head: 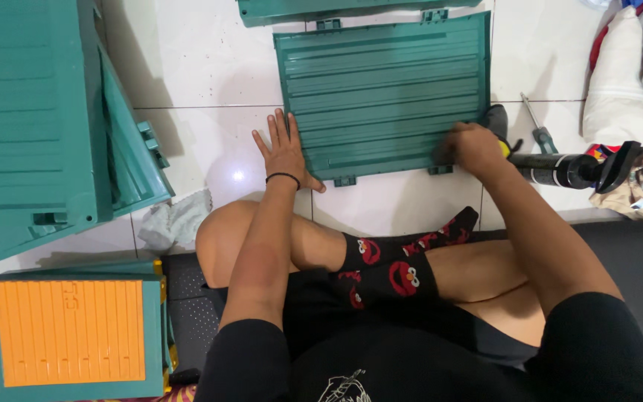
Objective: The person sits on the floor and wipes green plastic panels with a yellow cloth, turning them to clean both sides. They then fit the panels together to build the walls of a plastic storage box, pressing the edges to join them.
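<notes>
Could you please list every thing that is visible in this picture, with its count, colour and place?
ribbed panel: 1, green, flat on the floor, ahead of the person
panel stack: several, green, far left
second panel: 1, green, top edge, partly cut off
orange crate: 1, orange with green and yellow frame, bottom left
rag: 1, whitish, floor beside the left knee
screwdriver: 1, grey shaft, floor at right
black tube: 1, black, right of the right hand
cloth pile: several pieces, white, grey and red, top right
mat: 1, black, under the person
floor: white tiles
socks: 2, black with red faces, crossed legs
left hand: flat, on the panel's left edge, black wristband
right hand: curled on the panel's right corner
</notes>
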Available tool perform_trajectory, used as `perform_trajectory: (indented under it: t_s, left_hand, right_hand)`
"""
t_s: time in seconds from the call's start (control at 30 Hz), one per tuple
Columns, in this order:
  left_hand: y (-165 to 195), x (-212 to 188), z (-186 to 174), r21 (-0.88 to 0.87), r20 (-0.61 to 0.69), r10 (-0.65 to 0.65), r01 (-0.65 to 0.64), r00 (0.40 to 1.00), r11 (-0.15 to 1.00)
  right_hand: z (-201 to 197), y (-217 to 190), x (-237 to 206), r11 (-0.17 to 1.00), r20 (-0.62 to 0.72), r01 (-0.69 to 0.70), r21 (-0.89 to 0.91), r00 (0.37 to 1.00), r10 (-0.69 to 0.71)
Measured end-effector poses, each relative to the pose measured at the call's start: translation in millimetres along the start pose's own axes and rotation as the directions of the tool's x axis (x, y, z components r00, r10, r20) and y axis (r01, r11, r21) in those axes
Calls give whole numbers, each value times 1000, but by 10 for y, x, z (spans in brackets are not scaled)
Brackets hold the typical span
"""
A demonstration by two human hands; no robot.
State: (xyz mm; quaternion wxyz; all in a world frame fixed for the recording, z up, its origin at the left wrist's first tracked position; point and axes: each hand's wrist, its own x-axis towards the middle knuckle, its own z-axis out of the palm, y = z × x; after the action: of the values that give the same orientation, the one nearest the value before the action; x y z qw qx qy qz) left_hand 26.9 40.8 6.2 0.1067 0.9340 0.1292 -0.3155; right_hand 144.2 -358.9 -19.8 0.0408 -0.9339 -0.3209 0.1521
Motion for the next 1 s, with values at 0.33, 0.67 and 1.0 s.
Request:
perform_trajectory:
  t_s: [0.33,0.67,1.0]
  left_hand:
    - [19,8,-6,41,10,-18,17,1000,999]
    - [-27,1,-24,21,19,2,-2,1000,1000]
    - [9,2,-26,4,13,-10,10,1000,1000]
  right_hand:
    - [399,-1573,816,900,-38,353,255,934,-356]
    - [374,-1043,438,880,-155,379,287,925,-348]
    - [22,204,-247,999,30,29,-25,999,-28]
